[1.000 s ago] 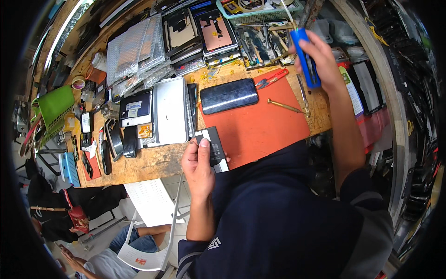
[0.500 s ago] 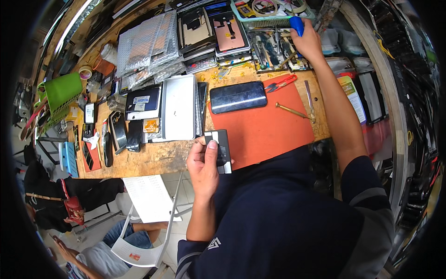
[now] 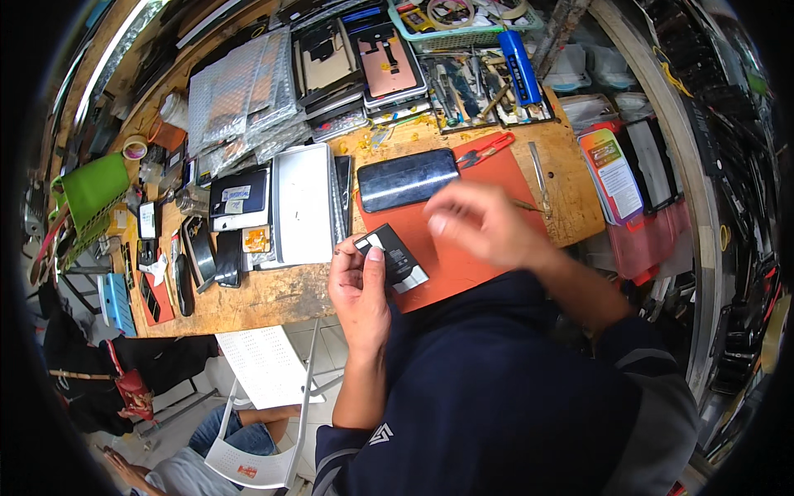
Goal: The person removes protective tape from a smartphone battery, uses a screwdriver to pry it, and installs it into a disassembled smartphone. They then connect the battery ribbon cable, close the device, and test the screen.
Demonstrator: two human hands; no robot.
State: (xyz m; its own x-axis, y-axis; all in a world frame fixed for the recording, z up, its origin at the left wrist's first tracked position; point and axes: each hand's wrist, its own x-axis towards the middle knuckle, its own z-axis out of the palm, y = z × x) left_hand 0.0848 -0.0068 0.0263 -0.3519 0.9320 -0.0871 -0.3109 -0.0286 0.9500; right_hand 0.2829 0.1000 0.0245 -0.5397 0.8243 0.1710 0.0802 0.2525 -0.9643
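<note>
My left hand [image 3: 361, 285] pinches a flat black phone battery [image 3: 397, 263] with pale strips near its ends. The thumb lies on its face, and the battery is tilted over the near left part of an orange mat [image 3: 496, 264]. My right hand [image 3: 492, 223], a little blurred, hovers over the mat with fingers stretched toward the battery and nothing visible in them. Beyond it lies a dark phone [image 3: 408, 178]. Red-handled cutters [image 3: 486, 150] rest right of the phone. A brass-coloured screwdriver [image 3: 527, 206] is partly hidden behind my right hand.
Tools fill a tray [image 3: 442, 126] at the back, where a blue cylindrical tool [image 3: 519, 68] lies. A green basket [image 3: 471, 35] stands behind. Bubble-wrapped parcels [image 3: 240, 87], a white open box [image 3: 303, 207] and phones crowd the left. Metal tweezers [image 3: 539, 178] lie right of the mat.
My right hand has let go of the blue tool at the back and come down over the mat. The battery in my left hand has turned to a slant.
</note>
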